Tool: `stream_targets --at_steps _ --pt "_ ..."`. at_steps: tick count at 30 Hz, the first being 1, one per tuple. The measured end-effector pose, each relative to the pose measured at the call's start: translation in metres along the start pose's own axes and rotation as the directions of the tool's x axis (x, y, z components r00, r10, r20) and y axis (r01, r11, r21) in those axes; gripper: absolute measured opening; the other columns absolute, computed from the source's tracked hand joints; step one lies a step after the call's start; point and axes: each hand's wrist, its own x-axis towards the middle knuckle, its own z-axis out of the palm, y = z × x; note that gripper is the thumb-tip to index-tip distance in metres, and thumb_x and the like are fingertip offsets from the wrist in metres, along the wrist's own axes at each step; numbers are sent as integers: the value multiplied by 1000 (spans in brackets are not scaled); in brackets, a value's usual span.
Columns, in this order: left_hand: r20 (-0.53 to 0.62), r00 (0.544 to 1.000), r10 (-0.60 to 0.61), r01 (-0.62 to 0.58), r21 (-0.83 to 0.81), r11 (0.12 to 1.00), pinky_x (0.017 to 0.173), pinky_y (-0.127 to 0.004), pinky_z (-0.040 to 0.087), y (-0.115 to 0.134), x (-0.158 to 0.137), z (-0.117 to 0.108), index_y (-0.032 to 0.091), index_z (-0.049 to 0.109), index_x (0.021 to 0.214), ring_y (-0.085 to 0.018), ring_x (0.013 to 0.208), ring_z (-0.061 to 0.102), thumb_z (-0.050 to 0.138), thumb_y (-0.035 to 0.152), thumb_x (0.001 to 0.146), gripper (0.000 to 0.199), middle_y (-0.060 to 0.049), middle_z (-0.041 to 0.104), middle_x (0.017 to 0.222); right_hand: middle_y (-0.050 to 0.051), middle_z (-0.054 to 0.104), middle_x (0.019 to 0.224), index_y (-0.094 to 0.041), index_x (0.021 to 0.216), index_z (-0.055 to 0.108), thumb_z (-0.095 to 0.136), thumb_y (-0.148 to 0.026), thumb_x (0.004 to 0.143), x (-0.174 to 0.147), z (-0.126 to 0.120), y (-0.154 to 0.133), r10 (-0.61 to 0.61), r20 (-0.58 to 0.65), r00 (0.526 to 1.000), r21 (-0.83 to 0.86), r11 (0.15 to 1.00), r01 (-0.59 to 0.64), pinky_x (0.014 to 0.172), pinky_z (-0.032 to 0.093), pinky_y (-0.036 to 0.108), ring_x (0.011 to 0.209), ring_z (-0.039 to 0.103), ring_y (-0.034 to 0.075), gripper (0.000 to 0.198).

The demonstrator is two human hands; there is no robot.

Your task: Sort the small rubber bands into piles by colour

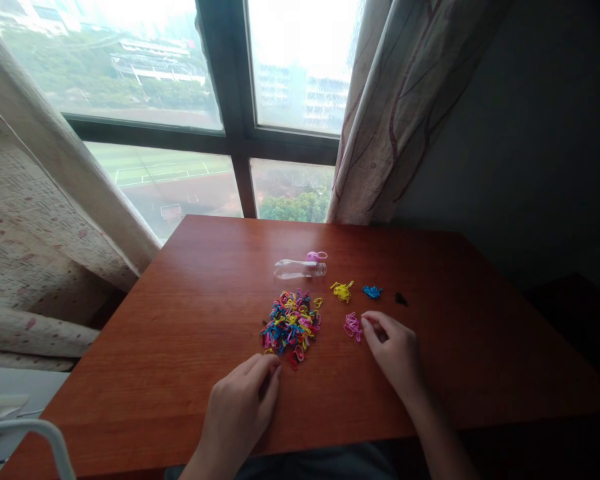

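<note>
A mixed heap of small coloured rubber bands [291,321] lies on the wooden table. My left hand [243,400] rests at the heap's near left edge, thumb and fingers pinched together; anything between them is hidden. To the right, my right hand [394,347] is closed in a pinch beside a small pile of pink rubber bands [353,327]. I cannot make out whether its fingertips hold a band. Behind them lie a yellow pile [342,291], a blue pile [373,292] and a small black pile [401,299].
A clear plastic bottle [294,269] lies on its side behind the heap, with a pink looped cap [316,256] just beyond it. The table [180,347] meets a window flanked by curtains [380,133]. A white curved tube [45,430] stands at the lower left.
</note>
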Motion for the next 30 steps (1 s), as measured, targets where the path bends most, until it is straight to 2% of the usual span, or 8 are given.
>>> stream_targets --at_steps 4,8,12,17,25,30 --pt "0 999 37 -37 41 998 60 -25 51 0 0 2 24 65 94 -17 72 71 45 24 94 20 0 74 84 5 73 80 -21 89 70 49 -27 93 -31 16 -27 -76 76 994 108 992 68 64 53 25 69 69 18 22" --pt "-1 998 61 -61 79 995 62 -26 53 1 4 6 25 66 102 -19 77 73 46 24 93 21 -1 76 93 4 72 79 -21 89 69 49 -22 93 -47 26 -38 -111 134 985 138 986 93 66 52 26 69 68 17 20" --pt "25 998 61 -63 93 994 63 -26 53 3 9 8 25 66 101 -19 77 73 46 24 93 21 -1 76 92 4 72 81 -21 89 68 50 -19 92 -49 27 -40 -129 162 978 126 986 109 71 52 26 71 68 17 19" --pt "43 997 58 -61 89 994 60 -25 51 7 12 6 24 64 90 -18 73 72 45 26 94 20 -1 75 86 3 71 80 -22 88 68 51 -18 91 -49 25 -41 -112 169 979 145 985 88 69 51 25 72 67 17 18" --pt "30 997 72 -74 76 994 60 -25 50 4 9 6 24 63 86 -18 71 71 46 24 93 18 0 73 82 3 71 82 -22 89 68 51 -17 91 -48 25 -42 -101 163 981 164 984 74 70 49 26 74 67 17 18" --pt "9 996 91 -90 -7 996 59 -23 49 5 10 5 23 63 87 -15 69 70 47 24 93 17 1 73 81 3 71 81 -22 89 67 49 -17 92 -48 25 -43 -101 185 978 152 986 73 70 47 27 72 66 17 18"
